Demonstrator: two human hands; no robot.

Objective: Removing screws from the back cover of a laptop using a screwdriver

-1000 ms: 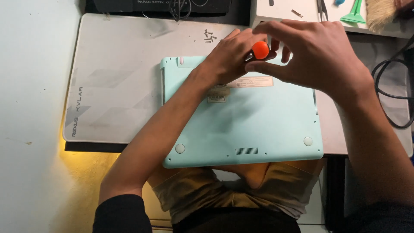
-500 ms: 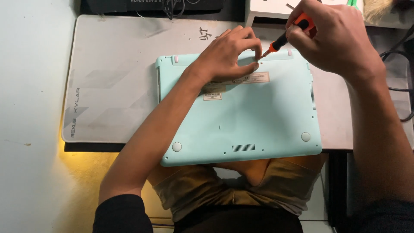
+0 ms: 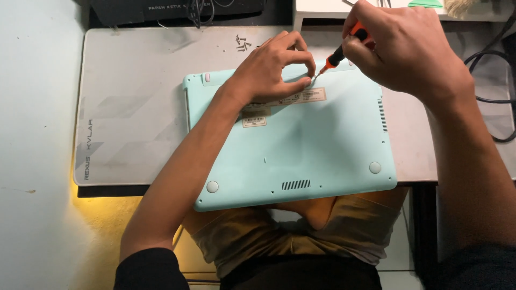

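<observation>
A mint-green laptop (image 3: 322, 145) lies bottom-up on a grey desk mat (image 3: 134, 96), its front edge hanging over the desk above my lap. My left hand (image 3: 274, 67) rests on the laptop's rear part, thumb and forefinger pinched together at the screwdriver's tip; whether a screw sits between them is too small to tell. My right hand (image 3: 408, 48) grips an orange-and-black screwdriver (image 3: 341, 51), slanted down to the left, its tip meeting the left fingertips near the laptop's rear edge.
Black cables (image 3: 492, 70) curl at the right edge of the mat. A dark keyboard-like item (image 3: 177, 8) with wires lies behind the mat. A white tray (image 3: 317, 11) holding tools sits at the top right. Several small screws (image 3: 242, 43) lie on the mat.
My right hand has lifted away to the right and tilted the screwdriver, so its shaft now shows. My left fingers stay pinched at the tip. The view has shifted slightly.
</observation>
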